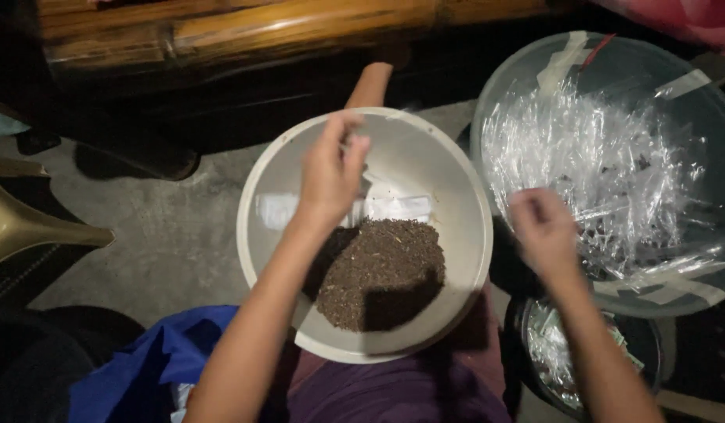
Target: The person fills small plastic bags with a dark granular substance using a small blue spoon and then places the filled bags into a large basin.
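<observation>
Nearest, a blue cloth (155, 356) lies at the left, by the person's lap. On the lap rests a wide cream bowl (464, 235) with a heap of dark brown crumbs (382, 270) inside. The left hand (331, 176) is above the bowl, fingertips pinched together on something too small to tell. The right hand (544, 229) is blurred, loosely curled; I cannot tell if it holds something. Farther right stands a clear tub (676, 117) of crumpled transparent wrappers (590, 157).
</observation>
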